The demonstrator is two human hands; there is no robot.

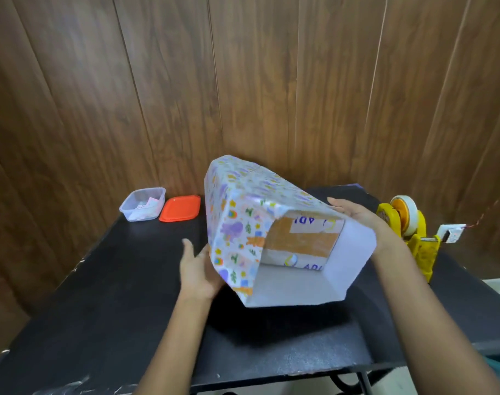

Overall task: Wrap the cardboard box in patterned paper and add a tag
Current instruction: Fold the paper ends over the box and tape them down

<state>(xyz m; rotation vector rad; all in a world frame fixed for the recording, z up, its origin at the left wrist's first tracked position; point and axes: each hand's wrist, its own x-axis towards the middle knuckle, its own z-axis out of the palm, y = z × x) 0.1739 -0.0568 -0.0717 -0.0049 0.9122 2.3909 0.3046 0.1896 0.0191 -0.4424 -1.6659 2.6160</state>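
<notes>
A wall [243, 81] of dark brown wood panels with vertical seams fills the back, and soft light leaves a faint sheen on its upper boards. In front stands a black table [114, 295] with a matt top, its left and near edges scuffed white, on a dark metal frame [363, 380] that shows under the near edge. A pale floor [499, 292] shows at the right.
</notes>
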